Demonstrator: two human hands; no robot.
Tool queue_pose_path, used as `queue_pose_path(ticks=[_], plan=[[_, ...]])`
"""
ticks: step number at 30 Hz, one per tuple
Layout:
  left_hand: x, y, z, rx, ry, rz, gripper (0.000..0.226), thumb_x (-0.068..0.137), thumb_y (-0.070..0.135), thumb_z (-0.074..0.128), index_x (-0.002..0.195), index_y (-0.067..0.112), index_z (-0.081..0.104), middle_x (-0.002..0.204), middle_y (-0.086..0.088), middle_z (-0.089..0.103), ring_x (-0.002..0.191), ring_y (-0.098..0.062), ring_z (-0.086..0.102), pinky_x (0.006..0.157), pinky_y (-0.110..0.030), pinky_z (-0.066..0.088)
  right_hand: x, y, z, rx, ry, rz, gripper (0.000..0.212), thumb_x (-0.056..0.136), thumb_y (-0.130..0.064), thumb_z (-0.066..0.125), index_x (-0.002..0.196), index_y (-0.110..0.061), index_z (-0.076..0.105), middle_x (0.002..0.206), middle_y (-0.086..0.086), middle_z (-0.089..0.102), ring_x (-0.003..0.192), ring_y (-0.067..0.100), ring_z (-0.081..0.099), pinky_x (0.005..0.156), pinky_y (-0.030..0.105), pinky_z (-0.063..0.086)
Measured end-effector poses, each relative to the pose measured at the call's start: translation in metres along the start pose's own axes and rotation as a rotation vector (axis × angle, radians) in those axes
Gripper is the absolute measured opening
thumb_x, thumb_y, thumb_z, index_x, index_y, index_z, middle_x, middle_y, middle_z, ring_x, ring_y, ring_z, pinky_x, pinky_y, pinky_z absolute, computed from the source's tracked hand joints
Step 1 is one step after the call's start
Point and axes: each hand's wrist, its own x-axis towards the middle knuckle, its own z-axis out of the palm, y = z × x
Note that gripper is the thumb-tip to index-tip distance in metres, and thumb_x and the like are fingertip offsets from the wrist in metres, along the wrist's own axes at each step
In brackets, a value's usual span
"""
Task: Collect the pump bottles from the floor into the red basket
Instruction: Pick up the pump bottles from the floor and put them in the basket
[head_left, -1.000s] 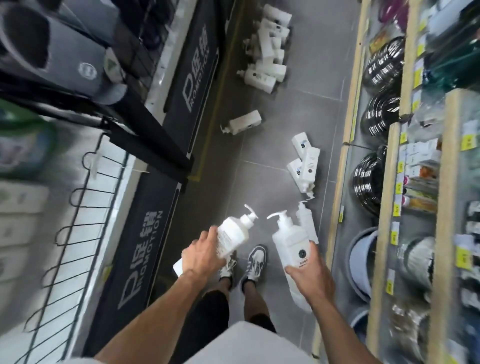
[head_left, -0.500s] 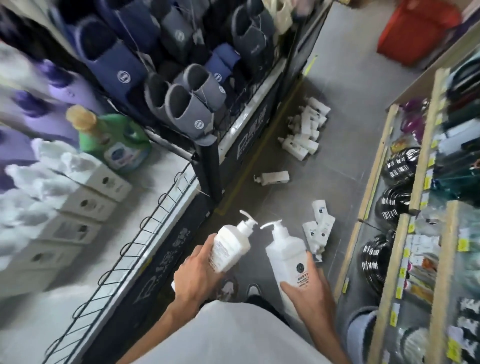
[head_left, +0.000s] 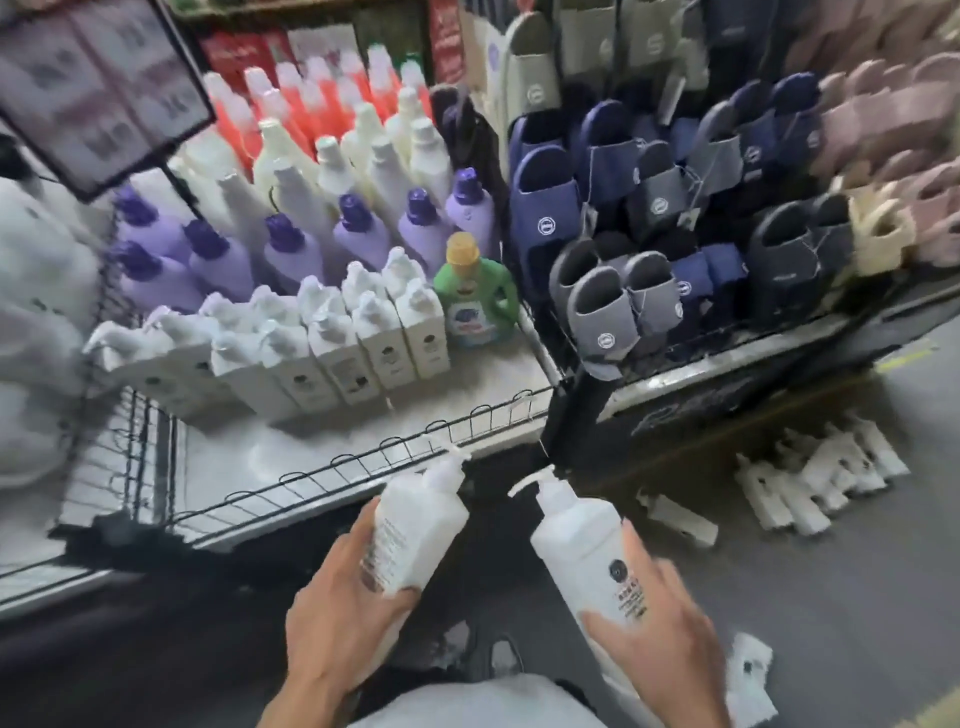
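With left hand (head_left: 343, 618) grips one white pump bottle (head_left: 415, 525) round its body, nozzle tilted up; with right hand (head_left: 660, 644) clamps a second pump bottle (head_left: 582, 551) near its base. Holds both beside the wire shelf rail (head_left: 311, 475). Further right, heap of bottles (head_left: 821, 478) lying on grey floor (head_left: 831, 597) below slipper rack (head_left: 649, 234), one loose bottle (head_left: 680, 519) near it.

Left pump bottle (head_left: 418, 535): white, fine dark print. Right pump bottle (head_left: 576, 545): white, round black emblem. Lilac bottles (head_left: 291, 262), purple caps. Green jug (head_left: 475, 304), yellow cap, right edge of shelf (head_left: 322, 452). Slippers (head_left: 545, 208) navy, grey.
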Motion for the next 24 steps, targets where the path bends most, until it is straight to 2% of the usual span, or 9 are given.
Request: queue_pose_path(ticks=[3, 6, 12, 17, 21, 24], plan=[[-0.029, -0.014, -0.013, -0.034, 0.093, -0.134, 0.106, 0.066, 0.049, 0.080, 0.143, 0.071, 0.009, 0.124, 0.026, 0.060, 0.108, -0.019, 0.065, 0.086, -0.038, 0.050, 0.017, -0.022, -0.012, -0.028, -0.045, -0.157, 0.107, 0.070, -0.062, 0.070, 0.151, -0.061, 0.001, 0.098, -0.015, 0.043, 0.083, 0.009, 0.053, 0.066, 0.029, 0.041], [-0.059, -0.031, -0.027, -0.091, 0.177, -0.278, 0.106, 0.064, 0.049, 0.078, 0.142, 0.074, 0.010, 0.124, 0.028, 0.060, 0.109, -0.019, 0.064, 0.088, -0.040, 0.049, 0.028, -0.053, -0.013, -0.044, -0.073, -0.265, 0.106, 0.069, -0.060, 0.073, 0.150, -0.063, 0.005, 0.093, -0.012, 0.042, 0.079, 0.011, 0.054, 0.065, 0.032, 0.040], [-0.124, -0.070, -0.052, -0.202, 0.366, -0.510, 0.107, 0.066, 0.045, 0.083, 0.144, 0.072, 0.015, 0.110, 0.026, 0.060, 0.091, -0.014, 0.052, 0.091, -0.041, 0.047, 0.016, -0.117, 0.008, -0.102, -0.178, -0.470, 0.100, 0.071, -0.059, 0.073, 0.151, -0.062, 0.014, 0.094, -0.012, 0.044, 0.078, 0.015, 0.057, 0.070, 0.035, 0.039], [-0.176, -0.117, -0.066, -0.277, 0.461, -0.658, 0.108, 0.064, 0.052, 0.083, 0.144, 0.071, 0.013, 0.125, 0.023, 0.062, 0.110, -0.020, 0.063, 0.103, -0.047, 0.047, -0.021, -0.168, 0.043, -0.181, -0.267, -0.618, 0.098, 0.068, -0.063, 0.069, 0.147, -0.067, 0.012, 0.099, -0.014, 0.045, 0.083, 0.017, 0.060, 0.075, 0.038, 0.043], [-0.213, -0.155, -0.074, -0.304, 0.527, -0.763, 0.106, 0.068, 0.054, 0.083, 0.150, 0.061, 0.016, 0.130, 0.018, 0.062, 0.107, -0.022, 0.064, 0.093, -0.042, 0.052, -0.059, -0.203, 0.076, -0.254, -0.321, -0.739, 0.101, 0.063, -0.067, 0.066, 0.149, -0.061, 0.014, 0.100, -0.016, 0.044, 0.081, 0.016, 0.060, 0.075, 0.036, 0.043], [-0.238, -0.183, -0.076, -0.321, 0.555, -0.845, 0.109, 0.067, 0.056, 0.083, 0.149, 0.065, 0.012, 0.134, 0.019, 0.060, 0.110, -0.024, 0.064, 0.092, -0.039, 0.051, -0.089, -0.225, 0.105, -0.259, -0.360, -0.839, 0.101, 0.064, -0.064, 0.068, 0.151, -0.059, 0.016, 0.102, -0.018, 0.045, 0.083, 0.012, 0.060, 0.076, 0.036, 0.043]])
